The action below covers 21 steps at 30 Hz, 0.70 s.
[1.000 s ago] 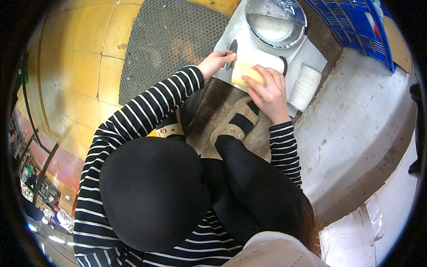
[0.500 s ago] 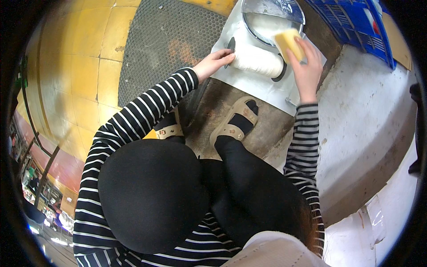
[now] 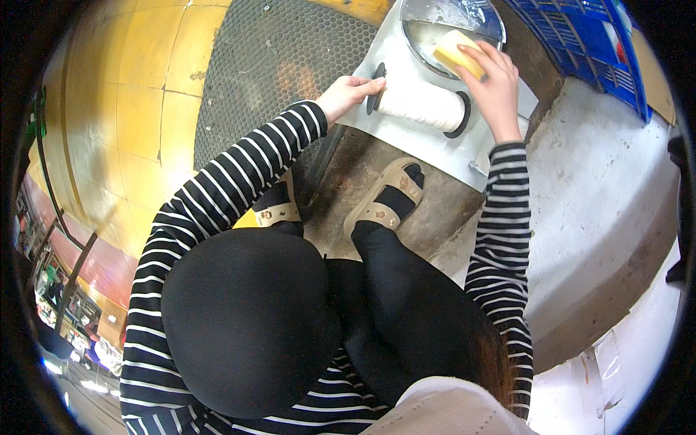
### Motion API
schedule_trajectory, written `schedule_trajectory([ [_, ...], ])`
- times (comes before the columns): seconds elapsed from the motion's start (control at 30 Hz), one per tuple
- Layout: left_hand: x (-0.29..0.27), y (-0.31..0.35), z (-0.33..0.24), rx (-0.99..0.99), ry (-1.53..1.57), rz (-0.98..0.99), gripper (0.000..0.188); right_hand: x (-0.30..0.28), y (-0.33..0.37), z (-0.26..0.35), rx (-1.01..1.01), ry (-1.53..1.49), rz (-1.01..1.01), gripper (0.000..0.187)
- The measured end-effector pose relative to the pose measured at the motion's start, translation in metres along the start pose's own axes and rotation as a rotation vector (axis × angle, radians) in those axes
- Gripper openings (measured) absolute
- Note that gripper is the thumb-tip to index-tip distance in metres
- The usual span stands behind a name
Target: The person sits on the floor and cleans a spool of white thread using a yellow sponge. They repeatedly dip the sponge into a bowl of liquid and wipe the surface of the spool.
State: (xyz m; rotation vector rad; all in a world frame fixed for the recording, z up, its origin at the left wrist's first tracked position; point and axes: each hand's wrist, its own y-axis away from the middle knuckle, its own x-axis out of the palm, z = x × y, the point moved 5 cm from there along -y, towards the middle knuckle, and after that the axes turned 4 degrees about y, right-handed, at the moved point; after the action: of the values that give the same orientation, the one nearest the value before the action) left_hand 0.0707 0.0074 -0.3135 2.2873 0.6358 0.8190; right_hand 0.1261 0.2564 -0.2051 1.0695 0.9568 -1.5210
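Across the pale sheet [image 3: 438, 151] beyond the person's feet, the white spool [image 3: 422, 103] lay on its side between the two hands, its long axis running nearly crosswise, with the right end set a little closer to the person than the left. The left hand [image 3: 351, 96] was the nearer one: its thumb and forefinger were drawn together at the edge of the black left disc [image 3: 375, 88], so it was touching that end. The right hand [image 3: 493, 83] stood apart from the spool, up and to the right, its fingers closed round a yellow sponge [image 3: 460, 54]. From that hand the spool lay leftward and slightly back toward the person, its black right disc [image 3: 458, 114] being the closest part. Just beyond the winding was the round metal vessel [image 3: 453, 13] with whitish contents, and the sponge was at its near right edge; whether it touched the rim or only hung over it, I could not tell.
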Motion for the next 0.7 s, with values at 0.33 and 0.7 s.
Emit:
schedule_trajectory([
  [0.33,-0.002,-0.002,0.016,0.036,0.076,-0.051,0.036,-0.005,0.033,0.076,-0.121,-0.360,0.133,0.037],
  [0.7,-0.005,-0.011,0.022,0.055,0.028,-0.008,0.042,0.000,0.021,0.072,-0.168,-0.244,0.097,0.037],
])
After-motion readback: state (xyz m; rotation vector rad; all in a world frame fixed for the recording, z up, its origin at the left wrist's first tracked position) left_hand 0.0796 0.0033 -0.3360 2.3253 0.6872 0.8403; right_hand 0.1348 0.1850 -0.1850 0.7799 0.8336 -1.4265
